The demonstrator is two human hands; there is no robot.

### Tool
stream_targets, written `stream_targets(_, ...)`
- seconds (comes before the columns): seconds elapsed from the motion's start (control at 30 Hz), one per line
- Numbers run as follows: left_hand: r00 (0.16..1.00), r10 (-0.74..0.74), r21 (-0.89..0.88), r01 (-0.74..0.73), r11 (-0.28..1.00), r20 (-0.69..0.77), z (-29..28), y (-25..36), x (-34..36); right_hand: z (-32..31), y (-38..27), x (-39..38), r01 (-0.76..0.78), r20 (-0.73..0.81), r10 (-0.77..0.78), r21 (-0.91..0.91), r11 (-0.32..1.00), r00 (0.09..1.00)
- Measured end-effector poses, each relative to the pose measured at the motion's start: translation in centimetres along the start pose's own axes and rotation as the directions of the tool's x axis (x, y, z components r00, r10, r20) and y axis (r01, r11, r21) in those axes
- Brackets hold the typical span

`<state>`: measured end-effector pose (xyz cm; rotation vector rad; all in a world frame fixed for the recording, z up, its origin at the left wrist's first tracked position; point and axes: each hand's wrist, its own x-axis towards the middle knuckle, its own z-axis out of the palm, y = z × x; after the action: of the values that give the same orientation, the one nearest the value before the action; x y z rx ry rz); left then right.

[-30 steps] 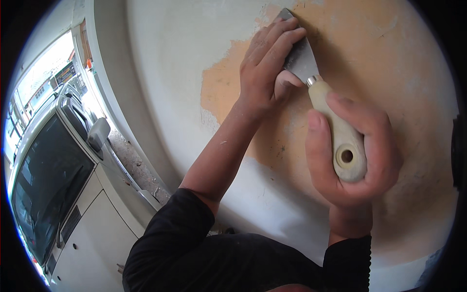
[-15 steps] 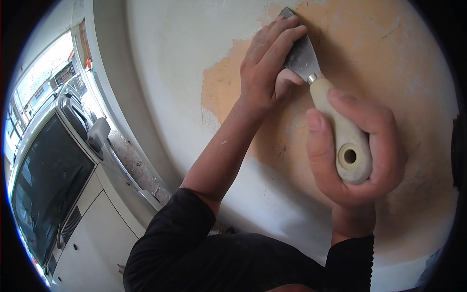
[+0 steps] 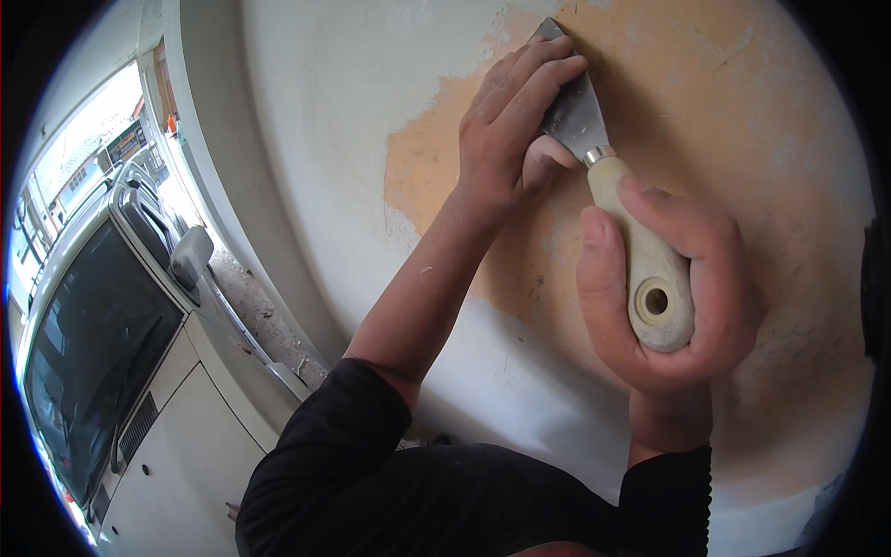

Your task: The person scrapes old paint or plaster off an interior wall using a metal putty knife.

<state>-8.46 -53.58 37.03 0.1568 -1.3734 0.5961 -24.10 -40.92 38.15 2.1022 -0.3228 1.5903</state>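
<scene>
A putty knife [image 3: 577, 116] with a wide metal blade and a cream handle slants up and left against the wall. Around its handle curl the fingers of my right hand [image 3: 724, 269], the thumb along the near side; a round hole shows in the handle's butt. My left hand [image 3: 510, 121] has its fingertips over the blade's left side, and its thumb lies by the blade's lower edge near the metal collar. The blade's tip rests at an orange patch [image 3: 432, 153] on the wall, where the pale paint is gone. Part of the blade is hidden under my left fingers.
Pale paint with a ragged edge borders the patch on the wall [image 3: 325, 102]. To the left stands a light-coloured vehicle [image 3: 200, 418] with a dark windscreen and a side mirror [image 3: 191, 255]. A strip of rough ground [image 3: 255, 306] runs between the vehicle and the wall.
My right hand and the handle have shifted slightly left, so the putty knife has turned a little. My left hand stays nearly in place on the blade.
</scene>
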Motion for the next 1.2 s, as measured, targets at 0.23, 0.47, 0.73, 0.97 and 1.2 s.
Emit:
stream_targets(0.23, 1.0, -0.014, -0.037, 0.014, 0.999, 0.01, 0.2, 0.1, -0.1, 0.0, -0.2, 0.1, 0.0, 0.009, 0.001, -0.021, 1.0, 1.0)
stream_targets(0.47, 1.0, 0.018, -0.006, -0.018, 1.0, 0.007, 0.3, 0.1, 0.1, 0.2, 1.0, 0.5, 0.015, 0.001, -0.015, 0.007, 1.0, 1.0)
stream_targets(0.73, 0.999, -0.01, 0.065, 0.007, 0.998, 0.044, -0.1, -0.2, 0.7, 0.6, 2.5, 1.0, 0.054, -0.054, -0.049, 0.087, 0.995, 0.997)
stream_targets(0.97, 0.998, 0.037, 0.105, -0.043, 0.994, 0.056, -1.1, -0.1, -0.9, 0.3, 1.1, -1.3, 0.004, 0.044, -0.004, 0.008, 1.0, 0.999)
stream_targets(1.2, 0.99, 0.104, 0.048, -0.109, 0.993, 0.092, -1.6, -0.2, -0.9, -0.2, 0.5, -1.2, 0.027, 0.146, -0.014, -0.081, 0.996, 0.989)
